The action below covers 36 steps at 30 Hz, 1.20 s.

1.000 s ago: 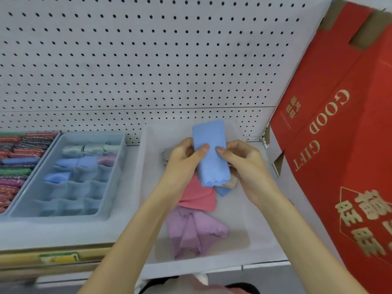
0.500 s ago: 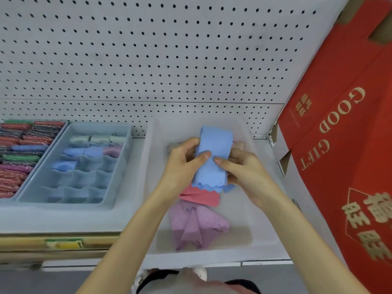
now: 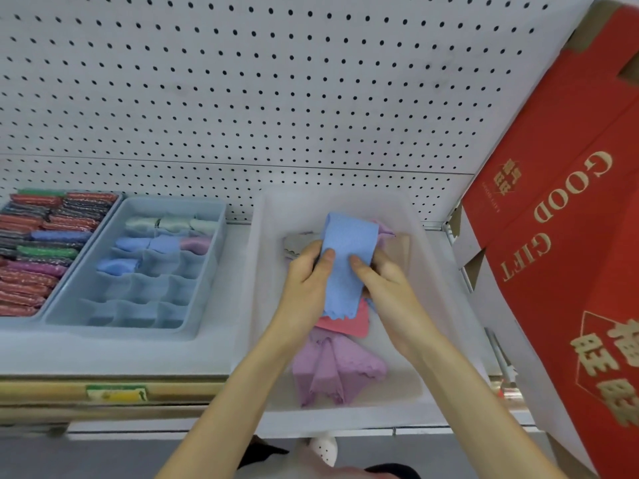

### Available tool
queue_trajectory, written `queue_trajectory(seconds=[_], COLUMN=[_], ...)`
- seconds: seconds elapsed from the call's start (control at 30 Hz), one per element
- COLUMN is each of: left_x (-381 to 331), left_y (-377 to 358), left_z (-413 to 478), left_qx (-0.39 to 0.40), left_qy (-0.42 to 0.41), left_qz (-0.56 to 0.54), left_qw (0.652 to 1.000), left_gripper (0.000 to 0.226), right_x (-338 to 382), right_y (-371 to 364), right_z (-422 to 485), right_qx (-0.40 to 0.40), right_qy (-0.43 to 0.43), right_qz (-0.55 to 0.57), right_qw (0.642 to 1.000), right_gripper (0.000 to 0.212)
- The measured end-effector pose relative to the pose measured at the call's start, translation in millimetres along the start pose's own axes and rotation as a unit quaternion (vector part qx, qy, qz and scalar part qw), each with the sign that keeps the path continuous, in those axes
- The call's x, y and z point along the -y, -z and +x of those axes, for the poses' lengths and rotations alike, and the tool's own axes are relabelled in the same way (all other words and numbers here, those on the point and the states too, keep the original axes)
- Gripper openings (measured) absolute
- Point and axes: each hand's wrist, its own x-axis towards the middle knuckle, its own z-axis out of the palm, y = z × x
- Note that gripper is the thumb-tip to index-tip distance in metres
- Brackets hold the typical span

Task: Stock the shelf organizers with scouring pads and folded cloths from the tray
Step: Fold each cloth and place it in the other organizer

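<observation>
Over the translucent white tray [image 3: 446, 305], both hands hold a light blue cloth [image 3: 345, 247] folded into a long strip. My left hand [image 3: 306, 285] grips its left edge with the thumb on top. My right hand [image 3: 387, 281] grips the right edge the same way. Under the strip lie a red cloth [image 3: 349, 324], a purple cloth [image 3: 335, 371], and grey, pink and tan cloths at the tray's far end. To the left, the blue divided organizer [image 3: 207, 292] holds several rolled cloths in its far cells. At the far left another organizer is packed with scouring pads [image 3: 38, 250].
A large red gift box [image 3: 560, 236] leans in at the right, close to the tray. White pegboard [image 3: 276, 98] backs the shelf. A wooden price rail with a green and yellow label [image 3: 117, 394] runs along the shelf's front edge.
Both hands have lowered the blue strip slightly toward the tray and shifted closer together on it. The camera has tilted, so the shelf sits lower in view.
</observation>
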Motion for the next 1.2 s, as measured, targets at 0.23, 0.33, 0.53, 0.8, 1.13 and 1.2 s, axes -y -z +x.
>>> queue_trajectory(seconds=[0.23,0.33,0.53,0.8,1.13,1.2], left_x=[-7.1,-7.7,-8.5,-26.0,-22.2,-19.6], left_y=[30.6,44.1,92.3,150.0,185.8,196.9], left_z=[2.0,4.6,12.6,15.4,10.1,8.9], left_qx=[-0.004,-0.001,0.052,0.140,0.139,0.149], left_qy=[0.046,0.034,0.027,0.135,0.202,0.220], left_qz=[-0.008,0.030,0.117,0.094,-0.142,-0.197], left_qw=[0.999,0.999,0.991,0.976,0.959,0.944], left_gripper=[0.021,0.017,0.031,0.018,0.033,0.038], right_x=[0.6,-0.9,-2.1,-5.5,-15.0,-16.3], right_y=[-27.0,-40.2,-63.6,-111.3,-157.4,-162.0], right_z=[-1.7,-1.9,3.2,4.8,0.7,-2.1], right_qx=[0.007,0.008,-0.017,-0.048,-0.093,-0.090], right_qy=[-0.035,-0.043,0.013,0.011,0.075,0.077], right_qz=[0.021,0.040,-0.037,-0.055,-0.117,-0.124], right_qw=[0.999,0.998,0.999,0.997,0.986,0.985], right_gripper=[0.024,0.027,0.017,0.019,0.021,0.014])
